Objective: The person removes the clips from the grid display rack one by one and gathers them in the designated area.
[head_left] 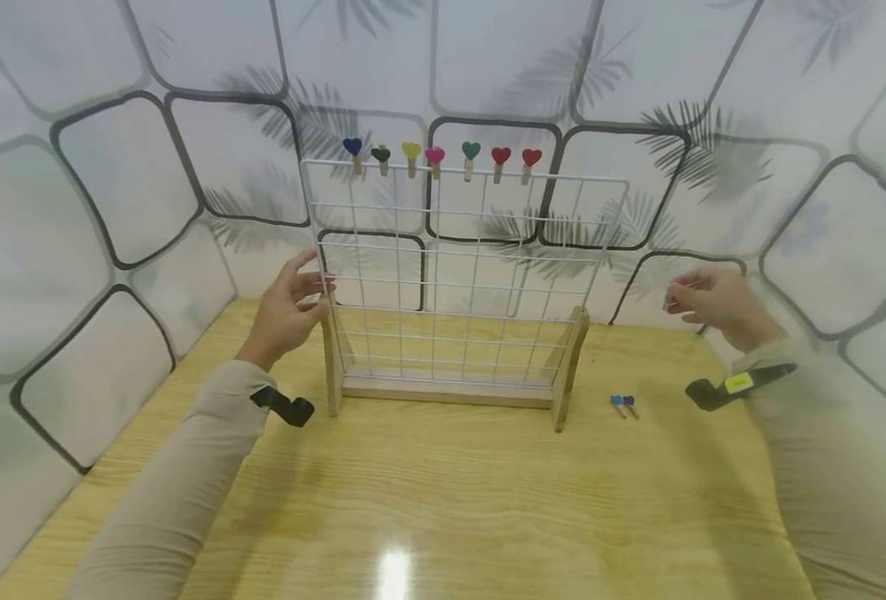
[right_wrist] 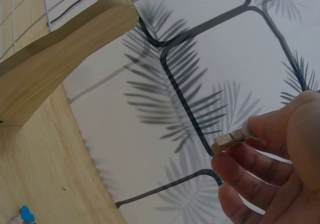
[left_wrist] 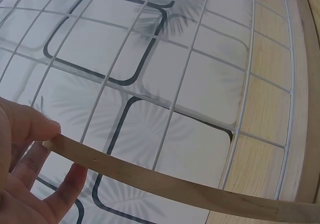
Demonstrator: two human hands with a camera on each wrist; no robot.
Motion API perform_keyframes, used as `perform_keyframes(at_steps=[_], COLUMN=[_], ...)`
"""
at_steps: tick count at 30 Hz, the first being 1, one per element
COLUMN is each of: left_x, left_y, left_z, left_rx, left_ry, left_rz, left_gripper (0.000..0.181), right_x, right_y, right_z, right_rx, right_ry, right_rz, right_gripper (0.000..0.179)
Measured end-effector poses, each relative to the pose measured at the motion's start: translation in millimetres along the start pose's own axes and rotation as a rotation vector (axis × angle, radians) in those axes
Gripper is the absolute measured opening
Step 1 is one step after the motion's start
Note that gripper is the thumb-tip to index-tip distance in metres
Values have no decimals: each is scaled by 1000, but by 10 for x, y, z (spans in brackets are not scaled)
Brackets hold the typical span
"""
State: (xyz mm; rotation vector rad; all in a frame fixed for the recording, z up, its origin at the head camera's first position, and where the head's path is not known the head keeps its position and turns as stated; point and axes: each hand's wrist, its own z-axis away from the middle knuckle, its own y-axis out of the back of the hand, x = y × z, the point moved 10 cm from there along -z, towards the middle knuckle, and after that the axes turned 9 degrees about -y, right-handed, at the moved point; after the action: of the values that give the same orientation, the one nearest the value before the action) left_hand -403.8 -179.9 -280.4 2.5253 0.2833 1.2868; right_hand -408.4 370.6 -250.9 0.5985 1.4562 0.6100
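A white wire grid stands upright in a wooden stand (head_left: 450,393) on the table. Several small clothespins with coloured hearts, among them a dark blue one (head_left: 352,145), a yellow one (head_left: 411,149) and a red one (head_left: 532,157), sit along its top wire. My left hand (head_left: 285,312) holds the top of the stand's left wooden upright (left_wrist: 165,180) between thumb and fingers. Out to the right of the grid, my right hand (head_left: 720,304) pinches a small wooden clothespin (right_wrist: 230,139) in the air; its heart is hidden.
Two blue-topped clothespins (head_left: 618,402) lie side by side on the wooden table (head_left: 443,492), right of the stand's right upright (head_left: 572,367). A patterned wall covering (head_left: 488,50) rises behind and at both sides of the table.
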Motion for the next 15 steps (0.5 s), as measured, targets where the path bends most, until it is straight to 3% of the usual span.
perform_keyframes(at_steps=[8, 15], left_x=[-60, -50], left_y=[-14, -33], left_z=[89, 31], left_rx=[-25, -60], left_ry=[7, -35], left_rz=[-6, 36], left_gripper=[76, 76], right_x=[201, 269], right_y=[-210, -230], right_z=[46, 16], right_rx=[-50, -51], right_ry=[-37, -29], right_rz=[5, 11], right_gripper=[43, 44])
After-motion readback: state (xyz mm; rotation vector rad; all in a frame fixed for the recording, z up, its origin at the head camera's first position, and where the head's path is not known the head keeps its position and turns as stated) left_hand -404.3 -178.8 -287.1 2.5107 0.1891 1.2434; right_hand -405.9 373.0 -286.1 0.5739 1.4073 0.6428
